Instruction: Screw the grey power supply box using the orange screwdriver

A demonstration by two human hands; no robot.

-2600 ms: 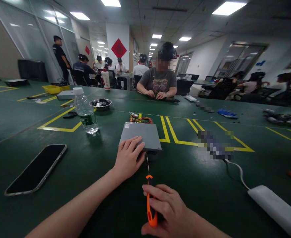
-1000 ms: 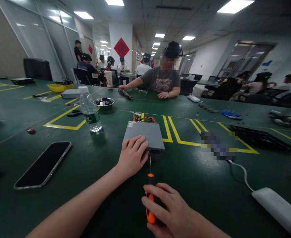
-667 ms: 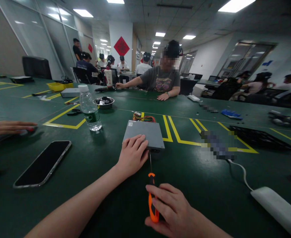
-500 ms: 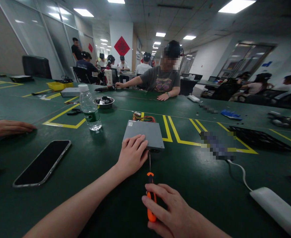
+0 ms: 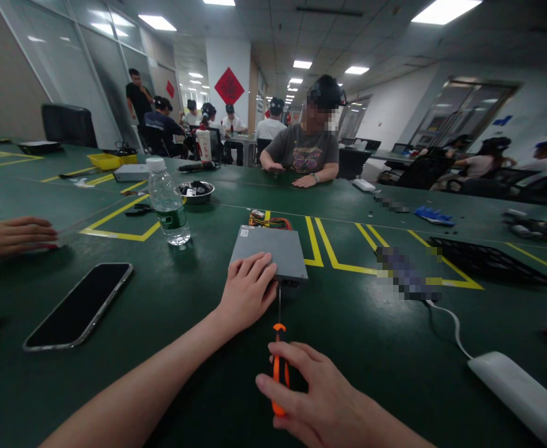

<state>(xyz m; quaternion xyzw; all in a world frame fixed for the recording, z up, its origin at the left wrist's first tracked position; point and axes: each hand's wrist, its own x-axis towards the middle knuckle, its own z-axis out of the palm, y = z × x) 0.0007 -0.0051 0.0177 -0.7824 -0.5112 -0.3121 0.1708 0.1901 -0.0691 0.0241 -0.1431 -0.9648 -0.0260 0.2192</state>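
A grey metal computer power supply lies flat on the green table, its bundle of coloured wires at the far side. My left hand holds it, fingers across the top and thumb side at the near edge. An orange and black screwdriver points away from me, its shaft meeting the near face of the box. Thumb and fingers of my right hand are around its handle. What the tip touches is hidden beside my left hand.
A water bottle and a phone stand to the left, near another person's hand. Behind is a metal bowl. A white power strip with a cable lies right. Across the table sits a person.
My right fingers and the screwdriver handle have shifted slightly left, with the handle turned. The power supply stays put. The person opposite has drawn an arm back from the cup.
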